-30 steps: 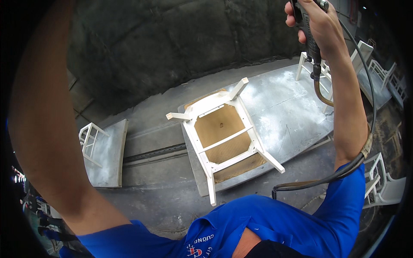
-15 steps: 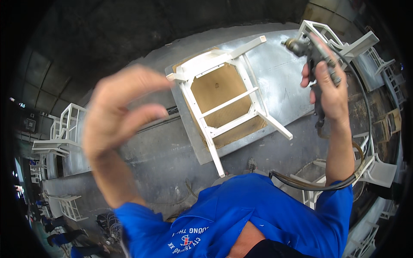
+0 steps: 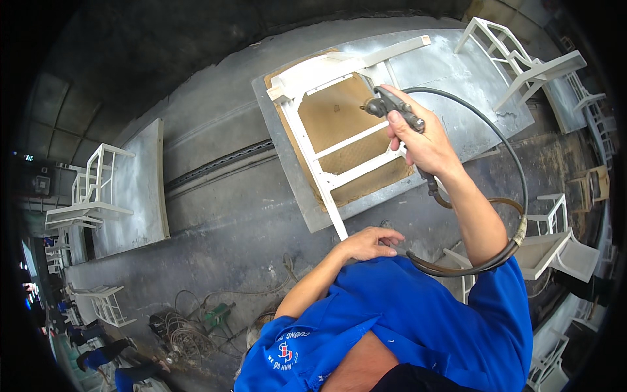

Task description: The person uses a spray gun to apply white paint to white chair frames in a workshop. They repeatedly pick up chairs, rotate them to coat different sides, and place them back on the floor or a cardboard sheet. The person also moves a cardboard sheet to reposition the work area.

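Note:
My right hand (image 3: 421, 138) is wrapped round a dark spray gun (image 3: 392, 108), held over the right side of a white chair frame (image 3: 307, 140). A faint mist shows left of the nozzle. A black hose (image 3: 503, 140) loops from the gun past my right forearm. The frame lies with its legs sticking out on a brown cardboard sheet (image 3: 385, 186); gun and hand hide part of its right side. Close to my belly, my left hand (image 3: 369, 244) has its fingers stretched apart, beside the end of the near leg; whether they touch cannot be seen.
Beneath the cardboard is a grey metal-topped table (image 3: 444, 72). Another white chair (image 3: 516, 59) stands at its far right end. To the left, white chairs (image 3: 98, 189) stand by a second metal table (image 3: 147, 196). Coiled cables (image 3: 186, 330) lie on the floor at lower left, near other people (image 3: 108, 356).
My right hand has brought the spray gun left and nearer, over the chair. My left hand has dropped from the chair's left side to near my belly. The chair appears slightly shifted in view.

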Tool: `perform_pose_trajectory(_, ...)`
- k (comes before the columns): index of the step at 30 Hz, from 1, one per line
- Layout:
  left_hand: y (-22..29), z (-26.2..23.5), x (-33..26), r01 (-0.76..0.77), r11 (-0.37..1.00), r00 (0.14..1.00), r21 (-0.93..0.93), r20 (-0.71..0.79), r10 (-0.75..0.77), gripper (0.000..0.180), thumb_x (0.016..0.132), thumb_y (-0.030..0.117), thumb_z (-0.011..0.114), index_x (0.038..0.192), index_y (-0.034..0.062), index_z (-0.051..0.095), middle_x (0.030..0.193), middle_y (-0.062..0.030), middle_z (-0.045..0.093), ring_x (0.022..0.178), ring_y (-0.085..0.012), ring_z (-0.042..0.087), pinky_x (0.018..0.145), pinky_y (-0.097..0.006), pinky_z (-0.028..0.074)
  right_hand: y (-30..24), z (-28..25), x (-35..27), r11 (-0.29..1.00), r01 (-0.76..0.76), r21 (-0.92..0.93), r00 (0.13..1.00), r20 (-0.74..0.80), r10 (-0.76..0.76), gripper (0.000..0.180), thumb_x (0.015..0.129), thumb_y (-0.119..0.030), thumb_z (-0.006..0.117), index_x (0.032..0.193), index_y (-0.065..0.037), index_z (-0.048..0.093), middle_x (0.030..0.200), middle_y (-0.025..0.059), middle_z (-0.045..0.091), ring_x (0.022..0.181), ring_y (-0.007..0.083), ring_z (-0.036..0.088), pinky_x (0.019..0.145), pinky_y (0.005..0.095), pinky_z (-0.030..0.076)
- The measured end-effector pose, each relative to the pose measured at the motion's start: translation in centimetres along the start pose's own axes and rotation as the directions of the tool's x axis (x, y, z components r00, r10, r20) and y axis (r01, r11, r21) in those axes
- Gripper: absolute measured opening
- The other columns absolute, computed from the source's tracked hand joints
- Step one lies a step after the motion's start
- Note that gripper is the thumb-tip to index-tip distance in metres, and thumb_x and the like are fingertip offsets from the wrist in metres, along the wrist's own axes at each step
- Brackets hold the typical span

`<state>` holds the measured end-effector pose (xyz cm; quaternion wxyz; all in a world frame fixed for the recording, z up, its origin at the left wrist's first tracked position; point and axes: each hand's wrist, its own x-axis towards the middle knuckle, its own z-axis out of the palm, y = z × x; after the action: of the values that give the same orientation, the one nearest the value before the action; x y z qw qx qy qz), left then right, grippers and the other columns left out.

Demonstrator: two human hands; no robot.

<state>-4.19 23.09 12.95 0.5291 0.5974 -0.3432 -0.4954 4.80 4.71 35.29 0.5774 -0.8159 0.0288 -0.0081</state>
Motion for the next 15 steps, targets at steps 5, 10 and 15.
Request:
perform_pose_trajectory(5, -1.5, 1.4, 0.8, 0.003, 1.000, 0.981, -0.009, 0.192, -0.001, 0.056, 0.095, 0.028, 0.074, 0.146, 0.0118, 0.057, 0.143, -0.0148, 0.062, 0.128, -0.0287, 0.060, 0.106, -0.040, 0.050, 0.3, 0.1, 1.0, 0.993, -0.003, -0.122, 0.995, -0.097, -0.009, 0.058, 0.100, -0.046, 0.065, 0.150, -0.017, 0.055, 0.084, 0.0049, 0.066, 0.066, 0.0125, 0.061, 0.067, 0.0314, 0.052)
perform_pose_trajectory(10, -3.6, 2.7, 1.7, -0.024, 0.996, 0.981, -0.091, 0.189, 0.041, 0.064, 0.094, 0.028, 0.075, 0.152, 0.0182, 0.051, 0.142, -0.0162, 0.060, 0.124, -0.0288, 0.061, 0.103, -0.042, 0.051, 0.8, -1.8, 1.0, 0.971, -0.058, -0.231, 0.954, -0.300, -0.014, 0.055, 0.101, -0.043, 0.065, 0.149, -0.018, 0.056, 0.091, 0.0067, 0.068, 0.068, 0.0137, 0.061, 0.068, 0.0319, 0.053)
perform_pose_trajectory(15, -5.2, 4.6, 4.1, -0.122, 0.981, 0.968, 0.151, 0.234, 0.084, 0.060, 0.093, 0.027, 0.075, 0.149, 0.0211, 0.054, 0.124, -0.0149, 0.064, 0.113, -0.0296, 0.062, 0.099, -0.042, 0.051, 0.0, -1.8, -2.0, 0.991, -0.070, -0.111, 0.971, -0.234, 0.043, 0.055, 0.103, -0.045, 0.061, 0.152, -0.021, 0.053, 0.086, 0.0016, 0.063, 0.073, 0.0097, 0.061, 0.053, 0.0254, 0.050)
